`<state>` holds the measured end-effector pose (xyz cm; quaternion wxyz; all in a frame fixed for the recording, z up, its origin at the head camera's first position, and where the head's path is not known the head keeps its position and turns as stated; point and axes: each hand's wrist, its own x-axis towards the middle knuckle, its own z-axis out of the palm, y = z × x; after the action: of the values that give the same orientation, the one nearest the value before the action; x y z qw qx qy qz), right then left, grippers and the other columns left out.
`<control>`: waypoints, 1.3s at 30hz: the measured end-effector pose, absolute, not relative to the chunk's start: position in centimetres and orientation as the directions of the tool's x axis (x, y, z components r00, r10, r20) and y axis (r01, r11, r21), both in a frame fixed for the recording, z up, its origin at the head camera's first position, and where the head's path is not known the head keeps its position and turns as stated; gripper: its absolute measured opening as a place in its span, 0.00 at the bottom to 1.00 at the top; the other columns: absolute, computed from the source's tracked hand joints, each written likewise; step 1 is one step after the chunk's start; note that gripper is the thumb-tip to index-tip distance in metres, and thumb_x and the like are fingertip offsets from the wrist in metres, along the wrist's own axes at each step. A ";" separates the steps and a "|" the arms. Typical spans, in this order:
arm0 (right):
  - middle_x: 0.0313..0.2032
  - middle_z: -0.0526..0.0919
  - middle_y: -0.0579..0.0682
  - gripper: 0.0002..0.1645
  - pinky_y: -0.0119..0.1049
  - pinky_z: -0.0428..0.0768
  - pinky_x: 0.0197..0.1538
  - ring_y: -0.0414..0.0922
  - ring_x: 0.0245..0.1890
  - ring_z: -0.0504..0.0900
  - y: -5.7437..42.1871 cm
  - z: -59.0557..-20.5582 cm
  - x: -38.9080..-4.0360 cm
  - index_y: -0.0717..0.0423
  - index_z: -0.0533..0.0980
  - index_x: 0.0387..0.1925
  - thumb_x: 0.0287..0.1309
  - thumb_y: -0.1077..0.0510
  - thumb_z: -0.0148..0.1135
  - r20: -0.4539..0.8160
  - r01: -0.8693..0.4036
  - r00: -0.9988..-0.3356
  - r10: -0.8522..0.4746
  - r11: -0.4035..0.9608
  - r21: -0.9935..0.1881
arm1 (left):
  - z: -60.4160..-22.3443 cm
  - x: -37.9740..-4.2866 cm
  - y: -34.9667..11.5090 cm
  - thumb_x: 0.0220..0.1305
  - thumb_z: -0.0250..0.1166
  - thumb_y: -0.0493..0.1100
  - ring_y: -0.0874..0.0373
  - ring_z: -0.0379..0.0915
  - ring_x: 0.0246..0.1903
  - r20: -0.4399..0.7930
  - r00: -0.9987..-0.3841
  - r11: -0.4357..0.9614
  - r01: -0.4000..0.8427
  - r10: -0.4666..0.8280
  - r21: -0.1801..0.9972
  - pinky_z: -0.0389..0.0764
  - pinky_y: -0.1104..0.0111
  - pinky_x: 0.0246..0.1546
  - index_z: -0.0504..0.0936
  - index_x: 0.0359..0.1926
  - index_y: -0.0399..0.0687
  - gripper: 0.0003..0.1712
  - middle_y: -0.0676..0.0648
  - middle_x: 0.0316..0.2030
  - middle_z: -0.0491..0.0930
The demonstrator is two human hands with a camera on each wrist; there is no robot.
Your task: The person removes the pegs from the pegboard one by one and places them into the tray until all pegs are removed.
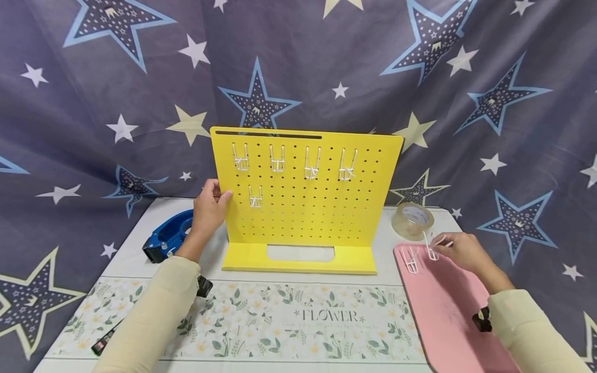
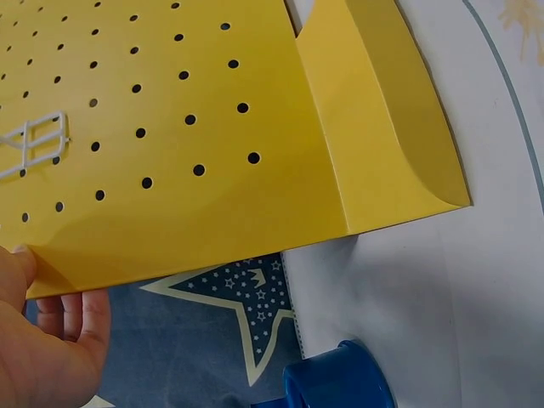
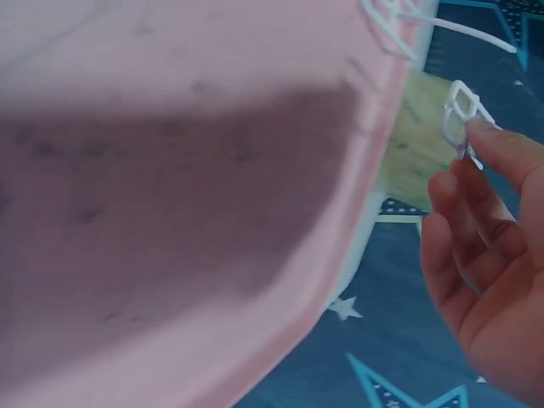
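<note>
A yellow pegboard (image 1: 308,212) stands upright on its folded base. Several white wire hooks (image 1: 278,159) hang in its holes, most in a top row and a lone one lower left. My left hand (image 1: 211,207) grips the board's left edge, thumb on the front and fingers behind, as the left wrist view also shows. Over the far end of a pink tray (image 1: 448,305), my right hand (image 1: 462,252) pinches a white wire hook (image 3: 459,110) between thumb and fingers. Another white wire hook (image 1: 410,261) lies on the tray, left of that hand.
A blue tape dispenser (image 1: 170,235) sits left of the board, behind my left forearm. The roll of clear tape (image 1: 412,221) is behind the tray. A black object (image 1: 104,339) lies partly under my left sleeve. A flower-print strip (image 1: 298,321) crosses the white table; a starry cloth (image 1: 298,62) hangs behind.
</note>
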<state>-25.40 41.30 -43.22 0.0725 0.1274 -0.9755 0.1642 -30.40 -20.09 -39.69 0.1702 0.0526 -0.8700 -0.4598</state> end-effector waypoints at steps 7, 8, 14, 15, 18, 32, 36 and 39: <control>0.28 0.88 0.43 0.03 0.36 0.75 0.35 0.32 0.28 0.78 41.6 -45.3 -25.1 0.49 0.86 0.31 0.58 0.55 0.71 0.127 -0.281 -0.959 -0.253 0.907 -0.315 | -39.7 -30.4 -20.1 0.78 0.57 0.48 0.44 0.80 0.49 0.237 -0.938 0.574 0.052 -0.251 0.817 0.82 0.52 0.55 0.67 0.59 0.45 0.18 0.38 0.51 0.81; 0.28 0.88 0.42 0.03 0.35 0.75 0.35 0.32 0.28 0.78 41.6 -45.6 -25.1 0.49 0.86 0.30 0.58 0.55 0.71 0.128 -0.283 -0.958 -0.255 0.906 -0.315 | -39.7 -30.4 -20.1 0.78 0.57 0.48 0.44 0.80 0.49 0.238 -0.938 0.576 0.053 -0.251 0.816 0.82 0.52 0.55 0.67 0.59 0.45 0.18 0.38 0.51 0.81; 0.27 0.87 0.43 0.03 0.37 0.75 0.35 0.33 0.28 0.78 41.2 -46.8 -25.1 0.49 0.86 0.28 0.55 0.57 0.73 0.118 -0.271 -0.962 -0.246 0.909 -0.317 | -39.6 -30.3 -20.0 0.78 0.57 0.48 0.44 0.80 0.48 0.233 -0.939 0.577 0.048 -0.252 0.815 0.81 0.53 0.53 0.68 0.59 0.44 0.17 0.38 0.50 0.81; 0.27 0.87 0.43 0.03 0.38 0.75 0.36 0.34 0.28 0.78 41.2 -47.0 -25.1 0.50 0.86 0.28 0.55 0.57 0.74 0.113 -0.266 -0.964 -0.242 0.911 -0.314 | -39.6 -30.3 -20.0 0.78 0.57 0.48 0.44 0.80 0.48 0.230 -0.940 0.577 0.045 -0.252 0.815 0.82 0.53 0.53 0.68 0.59 0.44 0.17 0.38 0.50 0.81; 0.27 0.88 0.43 0.03 0.40 0.76 0.37 0.37 0.28 0.80 41.4 -47.3 -25.2 0.49 0.86 0.29 0.55 0.56 0.74 0.104 -0.254 -0.967 -0.232 0.916 -0.310 | -39.5 -30.3 -20.0 0.78 0.57 0.48 0.45 0.80 0.48 0.228 -0.940 0.580 0.041 -0.254 0.814 0.82 0.53 0.53 0.68 0.59 0.44 0.17 0.38 0.50 0.81; 0.29 0.88 0.47 0.04 0.44 0.77 0.39 0.42 0.29 0.80 41.4 -47.8 -25.2 0.45 0.84 0.27 0.56 0.55 0.73 0.068 -0.201 -0.980 -0.189 0.931 -0.303 | -39.6 -30.4 -20.0 0.78 0.56 0.48 0.44 0.79 0.48 0.233 -0.941 0.580 0.051 -0.244 0.813 0.82 0.53 0.53 0.68 0.59 0.44 0.17 0.38 0.51 0.80; 0.29 0.89 0.47 0.04 0.46 0.77 0.39 0.43 0.30 0.81 41.5 -47.8 -25.3 0.46 0.84 0.28 0.56 0.55 0.73 0.073 -0.208 -0.978 -0.195 0.929 -0.307 | -39.6 -30.3 -20.1 0.78 0.56 0.48 0.44 0.79 0.48 0.233 -0.941 0.578 0.050 -0.247 0.815 0.81 0.53 0.54 0.67 0.59 0.44 0.17 0.38 0.51 0.80; 0.29 0.88 0.47 0.03 0.44 0.76 0.38 0.42 0.29 0.81 41.5 -47.5 -25.3 0.47 0.85 0.29 0.55 0.55 0.74 0.067 -0.209 -0.978 -0.198 0.927 -0.311 | -39.6 -30.4 -20.2 0.78 0.56 0.48 0.44 0.79 0.48 0.230 -0.942 0.580 0.047 -0.246 0.813 0.81 0.53 0.54 0.67 0.59 0.44 0.18 0.38 0.50 0.80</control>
<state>-25.32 41.51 -47.54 0.0173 0.1036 -0.9815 0.1602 -30.40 -20.20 -39.58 0.1611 0.0567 -0.8741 -0.4548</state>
